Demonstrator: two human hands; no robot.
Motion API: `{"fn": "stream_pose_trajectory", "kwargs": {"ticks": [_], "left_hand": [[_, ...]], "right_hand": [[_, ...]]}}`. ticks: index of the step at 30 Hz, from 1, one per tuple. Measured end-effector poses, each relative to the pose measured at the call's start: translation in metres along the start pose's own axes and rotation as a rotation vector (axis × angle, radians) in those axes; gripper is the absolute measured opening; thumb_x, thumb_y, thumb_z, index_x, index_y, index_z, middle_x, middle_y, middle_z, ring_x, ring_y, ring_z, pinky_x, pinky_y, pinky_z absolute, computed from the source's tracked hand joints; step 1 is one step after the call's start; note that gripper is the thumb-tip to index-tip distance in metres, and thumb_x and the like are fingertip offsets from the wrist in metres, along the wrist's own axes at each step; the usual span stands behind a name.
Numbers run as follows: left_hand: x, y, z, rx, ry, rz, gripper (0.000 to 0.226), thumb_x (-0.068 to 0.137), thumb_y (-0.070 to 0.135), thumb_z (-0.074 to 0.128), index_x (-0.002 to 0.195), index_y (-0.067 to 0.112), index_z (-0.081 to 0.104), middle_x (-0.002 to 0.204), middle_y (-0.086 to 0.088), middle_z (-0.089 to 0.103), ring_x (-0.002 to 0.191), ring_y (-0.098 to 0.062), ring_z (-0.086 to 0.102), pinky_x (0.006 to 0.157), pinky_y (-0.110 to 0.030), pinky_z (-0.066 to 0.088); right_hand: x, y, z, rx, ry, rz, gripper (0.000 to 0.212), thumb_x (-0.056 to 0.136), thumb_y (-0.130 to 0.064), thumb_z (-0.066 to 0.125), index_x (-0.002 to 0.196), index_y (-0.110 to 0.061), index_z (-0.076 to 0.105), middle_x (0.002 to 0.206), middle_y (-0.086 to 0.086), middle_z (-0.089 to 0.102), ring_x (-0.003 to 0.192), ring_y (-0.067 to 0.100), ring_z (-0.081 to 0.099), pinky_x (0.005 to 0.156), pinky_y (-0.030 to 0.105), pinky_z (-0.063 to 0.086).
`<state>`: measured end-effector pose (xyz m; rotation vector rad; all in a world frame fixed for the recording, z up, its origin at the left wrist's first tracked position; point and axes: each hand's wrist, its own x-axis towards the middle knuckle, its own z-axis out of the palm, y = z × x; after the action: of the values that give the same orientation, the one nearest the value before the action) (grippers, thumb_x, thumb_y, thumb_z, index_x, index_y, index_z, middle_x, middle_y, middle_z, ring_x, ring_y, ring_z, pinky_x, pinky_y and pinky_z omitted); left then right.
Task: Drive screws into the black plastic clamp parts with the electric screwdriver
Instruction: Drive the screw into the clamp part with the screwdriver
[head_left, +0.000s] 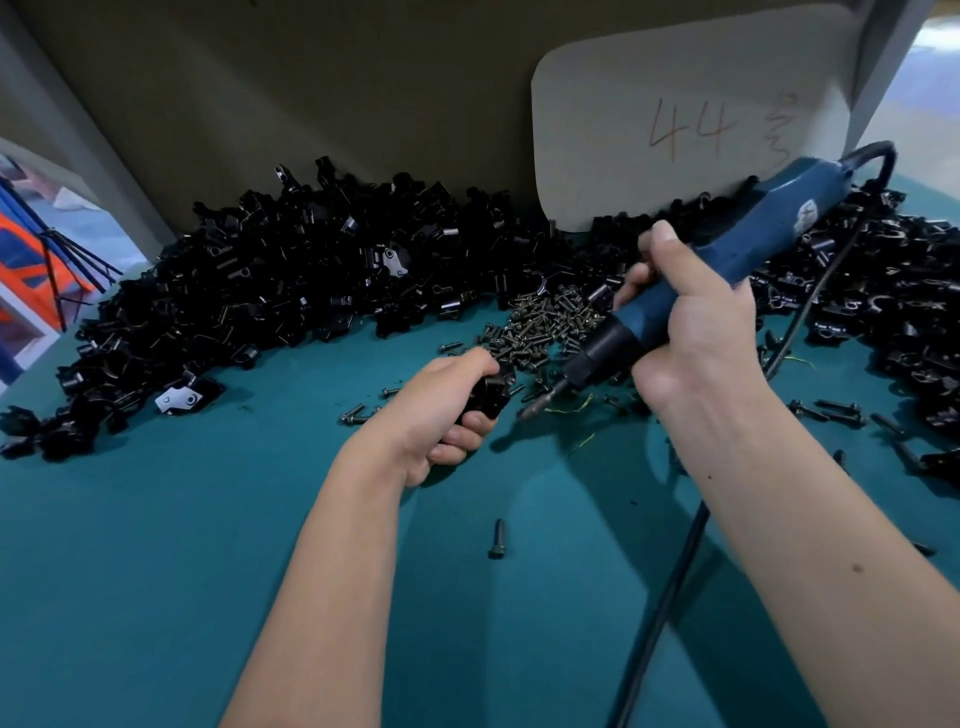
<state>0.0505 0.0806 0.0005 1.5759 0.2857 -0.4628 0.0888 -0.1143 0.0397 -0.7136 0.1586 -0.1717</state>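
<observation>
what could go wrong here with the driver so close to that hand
The screwdriver bit tip sits just beside the left hand gripping the clamp part; a slip could jab fingers. The cord trails between the forearms and might snag. Loose screws nearby could scatter.

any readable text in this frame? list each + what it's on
"44" handwritten in reddish marker on the pale card leaning against the back board.
Handwritten marks to the right of the "44" on the same card: cannot make them out.
Round label on the blue electric screwdriver: too small and blurred to read.
Nothing legible on the black clamp parts or the screws.
</observation>
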Motion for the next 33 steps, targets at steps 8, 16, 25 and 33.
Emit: {"fn": "stream_pose_trajectory", "kwargs": {"ticks": [8, 16, 25, 33], "left_hand": [[-0.001, 0.002, 0.004, 0.183, -0.038, -0.018, 0.017, 0.075, 0.04, 0.054, 0.069, 0.026, 0.047, 0.054, 0.005, 0.04, 0.04, -0.007, 0.025, 0.036, -0.012, 0.018], [-0.005, 0.005, 0.005, 0.357, 0.02, 0.003, 0.02, 0.086, 0.038, 0.051, 0.07, 0.027, 0.047, 0.052, 0.007, 0.042, 0.04, -0.009, 0.029, 0.039, -0.015, 0.021], [-0.003, 0.006, 0.006, 0.396, -0.002, 0.008, 0.017, 0.086, 0.038, 0.05, 0.072, 0.027, 0.048, 0.052, 0.008, 0.043, 0.04, -0.009, 0.03, 0.039, -0.016, 0.021], [-0.003, 0.006, 0.006, 0.356, -0.038, -0.007, 0.015, 0.079, 0.04, 0.051, 0.076, 0.026, 0.048, 0.053, 0.007, 0.042, 0.042, -0.009, 0.027, 0.04, -0.016, 0.019]], "right_hand": [[-0.002, -0.007, 0.004, 0.079, 0.013, -0.024, 0.045, 0.089, -0.041, 0.08, 0.115, -0.019, 0.05, 0.07, -0.002, 0.054, 0.053, 0.012, 0.048, 0.051, 0.025, 0.045], [0.0, -0.011, 0.002, 0.111, 0.064, -0.024, 0.035, 0.095, -0.029, 0.069, 0.11, -0.017, 0.04, 0.067, -0.001, 0.05, 0.051, 0.013, 0.044, 0.05, 0.025, 0.042], [-0.002, -0.005, 0.003, 0.084, 0.064, -0.043, 0.033, 0.096, -0.027, 0.067, 0.11, -0.017, 0.039, 0.066, -0.001, 0.049, 0.05, 0.013, 0.043, 0.05, 0.027, 0.042], [-0.005, -0.003, 0.005, 0.054, 0.039, -0.084, 0.029, 0.097, -0.021, 0.063, 0.108, -0.015, 0.037, 0.065, 0.0, 0.046, 0.051, 0.014, 0.041, 0.049, 0.027, 0.041]]}}
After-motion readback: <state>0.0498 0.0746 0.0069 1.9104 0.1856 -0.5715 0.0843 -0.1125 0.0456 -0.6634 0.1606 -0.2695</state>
